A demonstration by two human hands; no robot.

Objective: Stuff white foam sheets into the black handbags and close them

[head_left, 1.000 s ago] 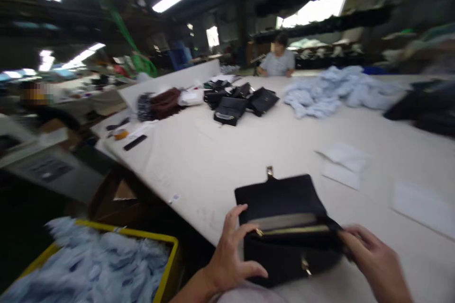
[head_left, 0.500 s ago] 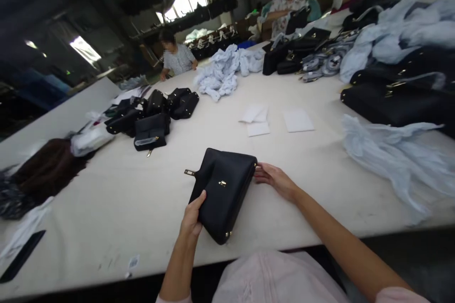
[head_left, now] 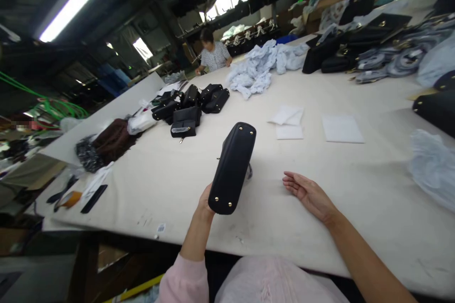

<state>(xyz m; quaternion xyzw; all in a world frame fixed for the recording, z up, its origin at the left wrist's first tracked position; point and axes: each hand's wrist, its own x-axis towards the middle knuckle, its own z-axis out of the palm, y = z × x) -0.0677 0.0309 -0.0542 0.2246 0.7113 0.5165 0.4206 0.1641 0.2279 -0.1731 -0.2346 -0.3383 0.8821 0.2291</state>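
A black handbag (head_left: 232, 169) is tilted up over the table, its flat base with gold studs at the corners facing me. My left hand (head_left: 205, 200) grips it from the lower left; the fingers are mostly behind the bag. To the right, apart from the bag, my right hand (head_left: 308, 194) hovers over the table with fingers stretched out and nothing in them. Behind the bag's right side a bit of clear plastic shows.
White sheets (head_left: 343, 129) lie beyond my right hand. Several black bags (head_left: 186, 120) sit at the far left, near a brown fuzzy bundle (head_left: 113, 141). Crumpled pale wrapping (head_left: 254, 73) is piled at the back. A person (head_left: 214, 54) works across the table (head_left: 159, 175).
The handbag has turned from showing its front with the clasp to showing its base. My right hand has come away from its corner. The view has swung left.
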